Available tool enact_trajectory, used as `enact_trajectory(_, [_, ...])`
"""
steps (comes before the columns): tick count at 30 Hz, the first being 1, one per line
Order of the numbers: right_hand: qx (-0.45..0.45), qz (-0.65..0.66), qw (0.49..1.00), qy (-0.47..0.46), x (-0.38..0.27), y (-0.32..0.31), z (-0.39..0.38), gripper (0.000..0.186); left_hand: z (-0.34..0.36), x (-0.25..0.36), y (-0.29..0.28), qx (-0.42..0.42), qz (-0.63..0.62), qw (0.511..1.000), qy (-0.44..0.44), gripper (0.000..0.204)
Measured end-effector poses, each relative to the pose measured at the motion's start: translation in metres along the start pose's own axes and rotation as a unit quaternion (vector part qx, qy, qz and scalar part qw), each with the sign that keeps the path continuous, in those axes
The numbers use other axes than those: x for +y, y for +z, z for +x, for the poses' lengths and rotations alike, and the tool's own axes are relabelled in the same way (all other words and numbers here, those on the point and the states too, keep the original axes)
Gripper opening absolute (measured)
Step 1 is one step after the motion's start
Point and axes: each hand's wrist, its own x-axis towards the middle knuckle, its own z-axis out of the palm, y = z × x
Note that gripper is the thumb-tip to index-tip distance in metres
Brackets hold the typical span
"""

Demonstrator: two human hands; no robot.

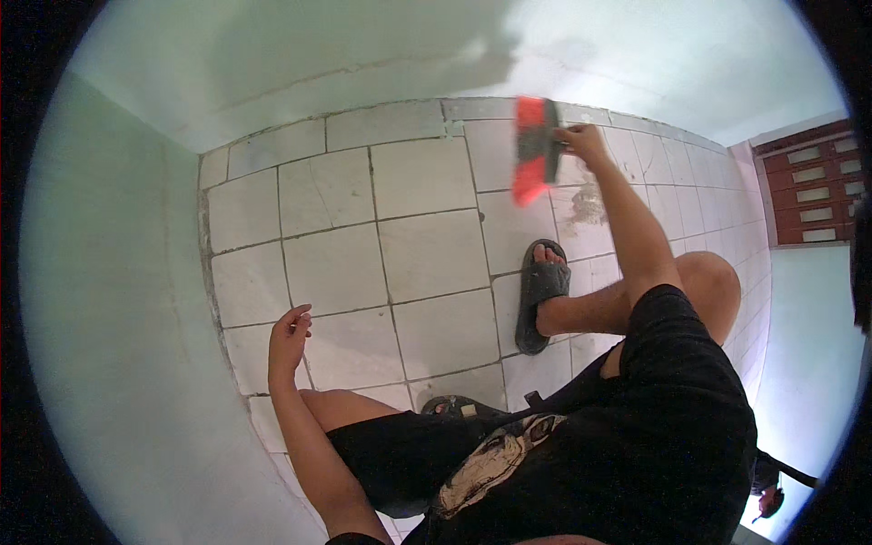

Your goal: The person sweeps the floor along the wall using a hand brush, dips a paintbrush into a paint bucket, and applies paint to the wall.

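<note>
My right hand (583,145) is closed round the dark holder of a broom head (536,154). Its bristles are bright red with a dark band across the middle, slightly blurred. It is over the tiled floor, close to the foot of the far wall; whether the bristles touch the tiles I cannot tell. My left hand (289,338) hangs above the floor at the left, fingers loosely bent and apart, nothing in them. Beside the broom head, to its right and partly behind my forearm, a patch of brown dirt (589,205) lies on the tiles.
Pale green walls (118,272) enclose the floor (427,254) on the left and far sides. My sandalled right foot (545,291) stands below the broom head; my other sandal (459,404) shows under my shorts. A reddish-brown slatted wooden panel (813,186) is at the far right.
</note>
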Motion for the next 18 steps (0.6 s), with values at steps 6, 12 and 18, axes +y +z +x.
enact_trajectory(6, [-0.173, 0.038, 0.984, 0.003, -0.025, 0.152, -0.063, 0.036, 0.011, -0.003, 0.003, -0.001, 0.022, 0.999, -0.027, 0.027])
enact_trajectory(12, [-0.099, -0.119, 0.987, 0.031, 0.038, 0.126, -0.068, 0.038, 0.01, 0.005, 0.007, -0.018, 0.002, 1.0, -0.02, 0.028])
enact_trajectory(18, [0.087, -0.318, 0.943, 0.044, 0.106, -0.029, -0.032, 0.039, 0.011, 0.019, 0.008, -0.034, -0.02, 0.999, -0.025, 0.031])
